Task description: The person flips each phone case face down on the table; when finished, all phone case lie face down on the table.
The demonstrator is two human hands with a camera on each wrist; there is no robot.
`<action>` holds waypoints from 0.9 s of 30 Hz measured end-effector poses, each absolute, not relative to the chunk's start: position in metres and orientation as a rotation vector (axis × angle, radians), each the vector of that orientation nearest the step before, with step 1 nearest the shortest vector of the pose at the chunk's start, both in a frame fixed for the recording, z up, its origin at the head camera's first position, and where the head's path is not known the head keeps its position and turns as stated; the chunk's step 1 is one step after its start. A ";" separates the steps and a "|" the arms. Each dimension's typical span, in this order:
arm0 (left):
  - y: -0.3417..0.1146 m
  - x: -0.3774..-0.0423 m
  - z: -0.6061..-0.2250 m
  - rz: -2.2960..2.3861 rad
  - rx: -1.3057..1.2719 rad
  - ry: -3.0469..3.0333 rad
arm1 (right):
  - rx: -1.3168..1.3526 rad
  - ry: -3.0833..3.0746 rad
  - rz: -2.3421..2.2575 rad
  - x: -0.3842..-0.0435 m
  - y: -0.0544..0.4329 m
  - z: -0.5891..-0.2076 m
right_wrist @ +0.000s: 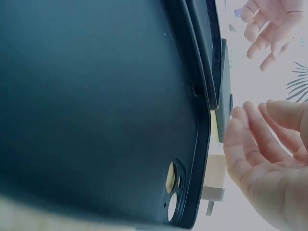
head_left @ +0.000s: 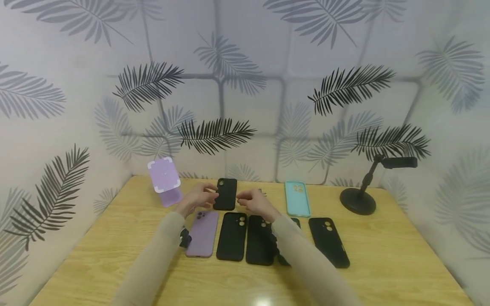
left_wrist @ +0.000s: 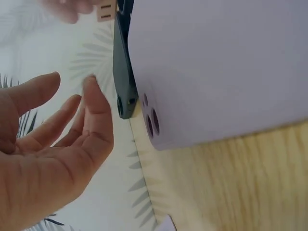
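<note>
So both hands are up at the back row here, the left hand point(head_left: 200, 196) and right hand point(head_left: 257, 201) on either side of a black phone case point(head_left: 226, 194) lying flat on the worktop point(head_left: 245, 285). Fingers on both are loosely bent and not gripping anything; can't really tell if the left ones brush the case edge.

Front row's a purple phone case point(head_left: 202, 234) and more black ones, one partly hidden under the right arm point(head_left: 306, 259). A teal phone case point(head_left: 297, 199) sits farther right at the back.

My read: this is the laying-out or straightening step, no idea whether that back case is being placed or picked. If picked, next move needs fingers closing on its long edges; if placed, just back off cleanly.
</note>
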State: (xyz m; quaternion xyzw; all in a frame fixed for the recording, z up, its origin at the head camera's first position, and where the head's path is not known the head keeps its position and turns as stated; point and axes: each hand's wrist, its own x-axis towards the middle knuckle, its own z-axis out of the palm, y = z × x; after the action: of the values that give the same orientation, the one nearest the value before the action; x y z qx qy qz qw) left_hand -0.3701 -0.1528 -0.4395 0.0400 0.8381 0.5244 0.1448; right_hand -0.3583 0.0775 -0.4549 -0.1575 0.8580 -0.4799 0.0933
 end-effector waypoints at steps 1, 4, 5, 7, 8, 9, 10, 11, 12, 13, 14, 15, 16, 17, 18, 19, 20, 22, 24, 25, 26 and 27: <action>-0.152 -0.368 -0.438 1.497 0.121 2.429 | -0.474 2.543 -1.433 -0.356 0.080 -0.454; -0.147 -0.359 -0.436 1.441 0.179 2.457 | -0.531 2.548 -1.413 -0.350 0.087 -0.452; -0.146 -0.356 -0.435 1.421 0.204 2.458 | -0.548 2.559 -1.385 -0.348 0.089 -0.452; -0.144 -0.351 -0.434 1.375 0.277 2.448 | -0.581 2.563 -1.331 -0.344 0.092 -0.452; -0.143 -0.348 -0.434 1.351 0.305 2.446 | -0.589 2.558 -1.305 -0.341 0.093 -0.452; -0.143 -0.346 -0.433 1.324 0.332 2.447 | -0.584 2.553 -1.279 -0.339 0.094 -0.453; -0.142 -0.344 -0.433 1.305 0.353 2.443 | -0.582 2.551 -1.258 -0.336 0.094 -0.453; -0.142 -0.343 -0.433 1.288 0.376 2.439 | -0.579 2.548 -1.242 -0.333 0.094 -0.453; -0.141 -0.341 -0.434 1.271 0.395 2.438 | -0.571 2.542 -1.227 -0.330 0.093 -0.454; -0.141 -0.340 -0.434 1.260 0.405 2.435 | -0.567 2.537 -1.212 -0.328 0.093 -0.454; -0.140 -0.339 -0.434 1.248 0.415 2.432 | -0.563 2.530 -1.205 -0.326 0.092 -0.454; -0.140 -0.337 -0.435 1.239 0.423 2.427 | -0.556 2.525 -1.200 -0.324 0.091 -0.454; -0.139 -0.336 -0.436 1.233 0.424 2.422 | -0.550 2.521 -1.194 -0.322 0.091 -0.454; -0.138 -0.335 -0.437 1.226 0.425 2.418 | -0.546 2.523 -1.186 -0.321 0.090 -0.455; -0.137 -0.333 -0.437 1.208 0.433 2.425 | -0.541 2.528 -1.179 -0.320 0.090 -0.454; -0.136 -0.332 -0.438 1.192 0.432 2.431 | -0.537 2.533 -1.174 -0.319 0.090 -0.454; -0.135 -0.331 -0.439 1.171 0.433 2.447 | -0.531 2.540 -1.169 -0.318 0.090 -0.454; -0.134 -0.330 -0.441 1.138 0.437 2.476 | -0.522 2.551 -1.153 -0.318 0.091 -0.454; -0.133 -0.329 -0.442 1.112 0.446 2.495 | -0.512 2.555 -1.137 -0.318 0.091 -0.454; -0.133 -0.329 -0.443 1.107 0.446 2.497 | -0.508 2.555 -1.125 -0.318 0.092 -0.454; -0.133 -0.329 -0.443 1.103 0.451 2.501 | -0.506 2.555 -1.118 -0.317 0.092 -0.454; -0.133 -0.329 -0.443 1.105 0.447 2.498 | -0.502 2.552 -1.116 -0.317 0.092 -0.454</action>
State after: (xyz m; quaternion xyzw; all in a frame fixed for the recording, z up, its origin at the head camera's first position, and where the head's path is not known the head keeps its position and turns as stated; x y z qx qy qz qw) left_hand -0.3295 -0.1325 -0.4430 0.1587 0.8868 0.3924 0.1856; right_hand -0.3173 0.0925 -0.4538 -0.1753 0.8908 -0.3895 0.1550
